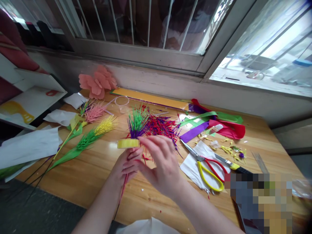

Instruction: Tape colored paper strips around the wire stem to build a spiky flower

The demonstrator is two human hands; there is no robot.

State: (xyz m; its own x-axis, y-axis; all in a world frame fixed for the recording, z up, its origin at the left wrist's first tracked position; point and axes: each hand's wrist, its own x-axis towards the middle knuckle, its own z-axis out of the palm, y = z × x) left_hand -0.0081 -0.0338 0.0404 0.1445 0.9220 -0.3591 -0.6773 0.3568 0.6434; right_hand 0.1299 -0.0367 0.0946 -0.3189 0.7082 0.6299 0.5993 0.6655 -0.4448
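My left hand [128, 165] is closed around the thin stem of an artificial wheat ear [137, 122], which stands upright with green bristles above and purple ones below. Its reddish stem runs down below the fist. At the foot of the purple bristles, a roll of yellow tape [127, 143] sits just above my left fingers. The fingertips of my right hand [163, 164] pinch the roll's right edge; its thumb points toward the left hand. Right behind the ear lies a pile of red and purple bristles [163, 127].
Red-and-yellow-handled scissors [202, 159] and a utility knife [231, 164] lie to the right, partly over white paper [192, 165]. Finished ears [89, 139] lie left, beside a pink paper flower [98, 81]. Coloured strips [195, 131] and small yellow pieces [226, 149] lie back right.
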